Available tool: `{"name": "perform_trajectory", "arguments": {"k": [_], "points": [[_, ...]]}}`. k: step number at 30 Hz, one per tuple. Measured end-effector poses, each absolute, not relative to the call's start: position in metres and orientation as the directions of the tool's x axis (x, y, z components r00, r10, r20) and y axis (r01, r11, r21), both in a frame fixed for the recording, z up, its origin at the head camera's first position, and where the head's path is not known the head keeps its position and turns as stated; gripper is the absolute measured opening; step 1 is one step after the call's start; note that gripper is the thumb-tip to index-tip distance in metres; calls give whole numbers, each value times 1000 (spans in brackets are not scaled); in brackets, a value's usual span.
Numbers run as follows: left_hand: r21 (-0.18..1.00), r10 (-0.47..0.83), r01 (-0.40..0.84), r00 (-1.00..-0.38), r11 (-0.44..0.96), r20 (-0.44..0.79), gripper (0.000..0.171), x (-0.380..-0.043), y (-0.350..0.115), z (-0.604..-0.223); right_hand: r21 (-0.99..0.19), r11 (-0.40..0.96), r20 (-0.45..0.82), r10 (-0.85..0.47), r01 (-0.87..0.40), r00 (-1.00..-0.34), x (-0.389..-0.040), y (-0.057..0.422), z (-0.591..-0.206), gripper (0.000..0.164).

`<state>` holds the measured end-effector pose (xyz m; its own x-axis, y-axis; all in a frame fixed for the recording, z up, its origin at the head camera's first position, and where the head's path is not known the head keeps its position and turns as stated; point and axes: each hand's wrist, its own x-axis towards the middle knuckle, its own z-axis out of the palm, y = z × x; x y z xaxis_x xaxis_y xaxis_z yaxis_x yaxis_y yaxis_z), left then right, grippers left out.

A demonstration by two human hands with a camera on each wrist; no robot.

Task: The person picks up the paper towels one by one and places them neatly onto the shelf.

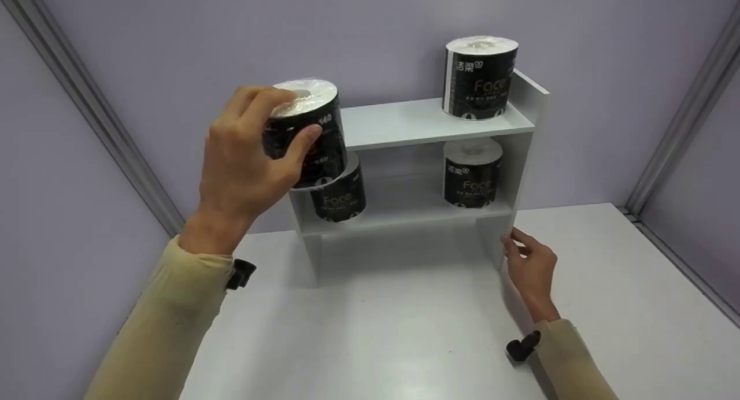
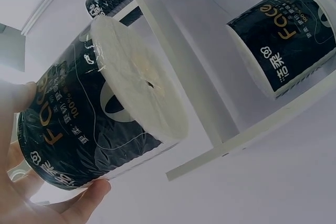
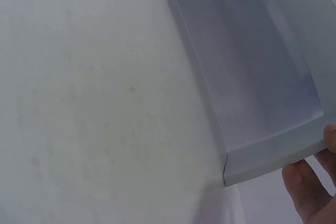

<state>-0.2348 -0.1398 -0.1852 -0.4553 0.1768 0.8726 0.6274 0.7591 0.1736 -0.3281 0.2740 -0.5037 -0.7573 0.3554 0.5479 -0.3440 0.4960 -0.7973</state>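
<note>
Raised at the upper left end of a small white two-tier shelf (image 1: 393, 122), my left hand (image 1: 243, 157) grips a paper roll (image 1: 328, 151) in a black wrapper printed "Face". Its thumb lies on the wrapper, and fingertips reach over the white top. In the left wrist view the held roll's (image 2: 79, 114) white end faces the shelf. My right hand (image 1: 533, 270) pinches the lower part of the shelf's right side panel, with the thumb (image 3: 329, 137) on one face and fingers (image 3: 304, 184) on the other.
A similar roll (image 1: 481, 85) stands at the top board's right end. On the lower board, one roll (image 1: 473, 183) stands at the right and another (image 1: 341, 200) at the left, partly hidden behind the held one. The shelf stands on a white table (image 1: 404, 330) against a pale wall.
</note>
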Motion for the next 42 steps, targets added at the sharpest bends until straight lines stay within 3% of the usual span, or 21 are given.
{"name": "perform_trajectory", "arguments": {"k": [25, 42], "points": [[174, 170, 603, -469, 778, 867, 43, -248, -140, -179, -802, 490, 543, 360, -341, -759, -328, 274, -503, 26], [223, 131, 548, -533, 807, 836, 45, -259, -137, -178, -818, 466, 523, 363, -336, -771, -327, 274, -502, 27]]}}
